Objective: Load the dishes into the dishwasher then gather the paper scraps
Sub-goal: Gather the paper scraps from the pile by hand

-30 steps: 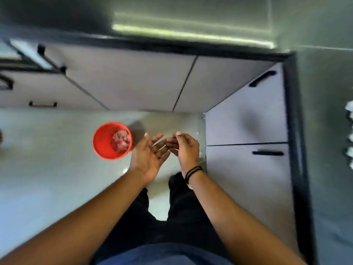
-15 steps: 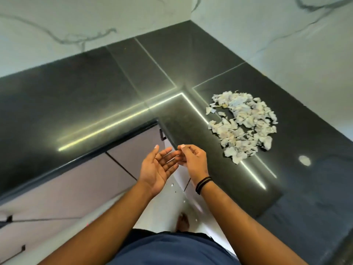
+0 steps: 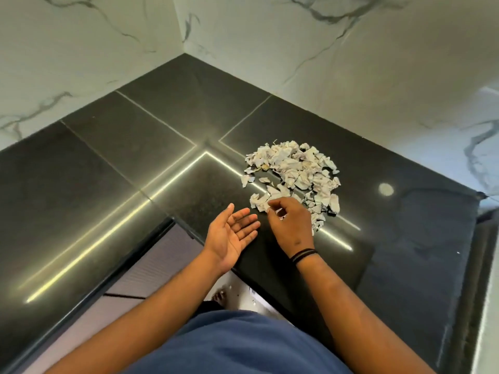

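On the black counter (image 3: 162,163), paper scraps (image 3: 294,171) lie at one o'clock. My right hand (image 3: 290,225) pinches scraps at the pile's near edge; my left hand (image 3: 229,236) waits flat, palm up.

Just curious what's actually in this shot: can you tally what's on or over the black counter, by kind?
Hands: 2, the left hand palm up, the right hand curled at the near edge of the scraps
Heaps of paper scraps: 1, pieces too many to count
Black wristbands: 1, on the right wrist
Total: 4, all on or over the counter
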`<state>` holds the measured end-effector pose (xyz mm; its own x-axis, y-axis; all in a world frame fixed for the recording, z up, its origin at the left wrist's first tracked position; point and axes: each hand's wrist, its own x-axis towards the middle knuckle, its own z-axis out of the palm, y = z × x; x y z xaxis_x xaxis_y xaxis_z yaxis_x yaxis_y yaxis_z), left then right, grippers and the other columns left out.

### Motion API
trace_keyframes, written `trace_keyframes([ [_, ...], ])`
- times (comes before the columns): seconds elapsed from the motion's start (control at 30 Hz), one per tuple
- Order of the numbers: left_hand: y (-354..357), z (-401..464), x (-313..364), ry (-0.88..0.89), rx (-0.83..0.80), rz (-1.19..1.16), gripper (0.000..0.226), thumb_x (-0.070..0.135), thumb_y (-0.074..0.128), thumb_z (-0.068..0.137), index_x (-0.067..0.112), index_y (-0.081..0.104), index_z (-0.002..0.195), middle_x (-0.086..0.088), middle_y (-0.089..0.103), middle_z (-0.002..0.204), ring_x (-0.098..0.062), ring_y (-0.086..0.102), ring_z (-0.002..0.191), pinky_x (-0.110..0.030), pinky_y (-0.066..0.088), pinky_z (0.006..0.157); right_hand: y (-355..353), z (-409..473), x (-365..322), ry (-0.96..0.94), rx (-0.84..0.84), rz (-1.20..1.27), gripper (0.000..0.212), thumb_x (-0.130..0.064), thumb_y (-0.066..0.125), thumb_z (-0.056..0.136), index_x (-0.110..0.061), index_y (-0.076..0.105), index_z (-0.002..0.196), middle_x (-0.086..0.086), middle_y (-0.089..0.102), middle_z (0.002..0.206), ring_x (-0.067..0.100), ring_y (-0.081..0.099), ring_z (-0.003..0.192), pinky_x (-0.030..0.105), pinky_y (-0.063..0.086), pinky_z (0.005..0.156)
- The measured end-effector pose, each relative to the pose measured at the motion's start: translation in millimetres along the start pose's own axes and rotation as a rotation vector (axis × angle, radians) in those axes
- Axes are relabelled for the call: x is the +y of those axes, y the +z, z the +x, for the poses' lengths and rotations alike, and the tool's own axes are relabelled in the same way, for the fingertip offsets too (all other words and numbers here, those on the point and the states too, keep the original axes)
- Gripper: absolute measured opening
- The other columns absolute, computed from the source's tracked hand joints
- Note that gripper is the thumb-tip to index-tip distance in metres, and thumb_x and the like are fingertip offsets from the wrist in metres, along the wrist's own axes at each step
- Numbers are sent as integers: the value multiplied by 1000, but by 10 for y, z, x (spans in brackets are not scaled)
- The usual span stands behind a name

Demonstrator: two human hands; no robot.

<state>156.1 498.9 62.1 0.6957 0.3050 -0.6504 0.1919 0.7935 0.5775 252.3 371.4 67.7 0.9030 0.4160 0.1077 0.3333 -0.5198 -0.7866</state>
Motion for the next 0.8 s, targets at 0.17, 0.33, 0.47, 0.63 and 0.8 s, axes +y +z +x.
trace_keyframes([
  [0.17, 69, 296, 216, -78, -88, 27, 56, 49, 50, 100, 5, 61, 132, -18, 67, 130, -32, 65, 120, -45, 44, 112, 15, 326, 13, -32, -167, -596, 42, -31, 70, 84, -21, 66, 124, 3, 61, 118, 29, 49, 110, 40, 46, 94],
  [0.33, 34, 466, 353, -124, -130, 49, 56, 50, 47, 101, 5, 60, 134, -17, 68, 128, -32, 66, 120, -46, 43, 113, 99, 523, -50, 17, -201, -762, 26, -27, 55, 96, -27, 67, 120, -1, 63, 117, 28, 48, 110, 40, 46, 89],
  [0.47, -23, 468, 361, -144, -141, 73, 55, 50, 46, 102, 6, 61, 133, -16, 69, 127, -30, 66, 120, -47, 42, 114, 117, 568, -14, 54, -180, -718, 24, -22, 54, 98, -28, 71, 114, -3, 68, 109, 27, 49, 107, 40, 45, 88],
  [0.63, -107, 412, 328, -116, -99, 56, 55, 47, 48, 100, 6, 59, 134, -17, 70, 126, -31, 66, 120, -47, 42, 113, 133, 596, 17, 22, -229, -767, 23, -29, 54, 98, -30, 69, 115, -3, 64, 112, 27, 49, 108, 40, 44, 88],
  [0.8, -81, 387, 308, -86, -63, 68, 55, 47, 47, 101, 5, 58, 134, -18, 70, 126, -31, 66, 119, -46, 43, 113, 105, 631, 30, -22, -224, -734, 20, -32, 57, 96, -27, 73, 107, -2, 66, 104, 27, 49, 105, 39, 43, 85],
])
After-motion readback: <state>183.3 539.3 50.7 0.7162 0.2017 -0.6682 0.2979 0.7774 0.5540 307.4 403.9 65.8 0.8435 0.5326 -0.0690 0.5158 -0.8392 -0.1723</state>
